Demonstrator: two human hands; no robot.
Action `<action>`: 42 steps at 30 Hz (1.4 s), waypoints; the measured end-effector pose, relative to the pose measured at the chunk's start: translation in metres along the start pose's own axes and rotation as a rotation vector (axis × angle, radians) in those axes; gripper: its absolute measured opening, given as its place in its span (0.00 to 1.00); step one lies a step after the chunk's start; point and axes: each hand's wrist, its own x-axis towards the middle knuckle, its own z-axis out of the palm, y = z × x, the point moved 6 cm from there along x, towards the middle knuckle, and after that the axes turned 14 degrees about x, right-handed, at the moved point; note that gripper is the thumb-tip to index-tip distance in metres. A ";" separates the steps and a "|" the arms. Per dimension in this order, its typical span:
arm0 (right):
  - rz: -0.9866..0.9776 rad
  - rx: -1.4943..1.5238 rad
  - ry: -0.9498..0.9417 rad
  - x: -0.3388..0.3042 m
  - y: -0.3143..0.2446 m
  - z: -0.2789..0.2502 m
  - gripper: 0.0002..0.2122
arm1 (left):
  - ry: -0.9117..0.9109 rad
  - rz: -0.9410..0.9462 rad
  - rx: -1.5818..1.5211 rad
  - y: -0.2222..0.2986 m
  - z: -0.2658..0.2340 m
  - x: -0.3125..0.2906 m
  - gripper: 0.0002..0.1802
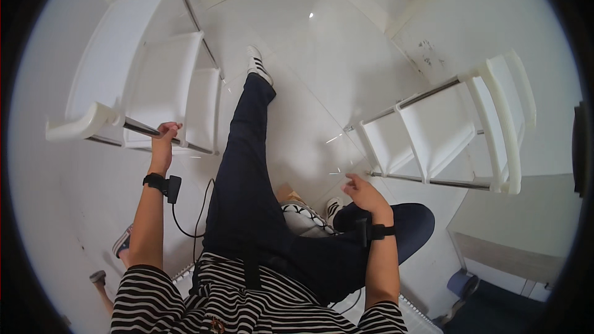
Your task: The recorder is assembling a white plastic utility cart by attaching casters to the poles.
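Observation:
On the left stands a white tiered cart (164, 68) with shelves joined by shiny metal poles. My left hand (166, 133) closes around its near metal pole (141, 126), and the fingertips show past the pole. My right hand (366, 195) hangs over my bent right knee, with loosely bent fingers apart and nothing visible in them. Close beyond it is a second white tiered cart (439, 130), also with metal poles; the right hand appears apart from it. A black strap with a small device sits on each wrist.
My left leg (244, 148) stretches forward across the glossy tiled floor (303, 80). A cable runs from the left wrist device. Between my legs is a seat edge with a black-and-white pattern (303, 216). Other people's feet (99, 277) show at lower left. A dark chair (495, 309) stands at lower right.

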 end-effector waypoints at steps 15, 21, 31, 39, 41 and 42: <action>0.022 -0.318 -0.025 0.024 0.011 0.005 0.22 | 0.337 -0.014 -0.174 -0.051 -0.004 0.016 0.21; 0.054 -0.370 0.008 0.023 0.022 -0.005 0.23 | 0.525 0.033 -0.297 0.028 -0.057 0.074 0.24; 0.070 -0.360 -0.016 0.020 0.020 0.003 0.23 | 0.589 0.032 -0.377 0.064 -0.215 0.109 0.23; -0.049 -0.296 -0.150 0.032 -0.021 0.053 0.20 | 0.700 0.000 -0.536 -0.032 -0.301 0.094 0.21; -0.136 -0.195 -0.098 0.042 -0.063 0.093 0.18 | 0.774 -0.066 -0.485 -0.047 -0.297 0.085 0.18; -0.205 -0.142 -0.140 0.054 -0.078 0.125 0.17 | 0.784 -0.060 -0.480 -0.052 -0.308 0.082 0.18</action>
